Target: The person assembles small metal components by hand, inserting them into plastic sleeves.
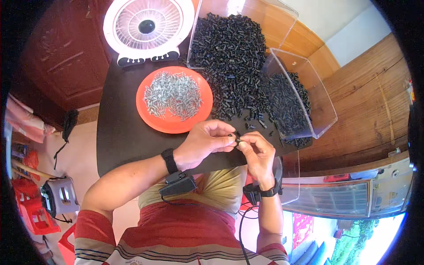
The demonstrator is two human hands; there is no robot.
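My left hand (207,142) and my right hand (257,152) meet over the near edge of the dark table. Between their fingertips is a small black part (238,139), pinched from both sides; its exact form is mostly covered by the fingers. Just beyond my left hand sits a red-orange plate (145,112) heaped with small silvery metal pieces (172,95), which look like screws or springs. Past my fingers spreads a large pile of small black cylindrical parts (234,75), with a few loose ones lying close to my fingertips.
A white fan (148,26) stands at the table's far left. Clear plastic bins, one large (287,22) and one smaller (324,106), lie around the black parts at the far side and right. A wooden panel (366,97) rises on the right. Red stools (37,212) are on the floor at left.
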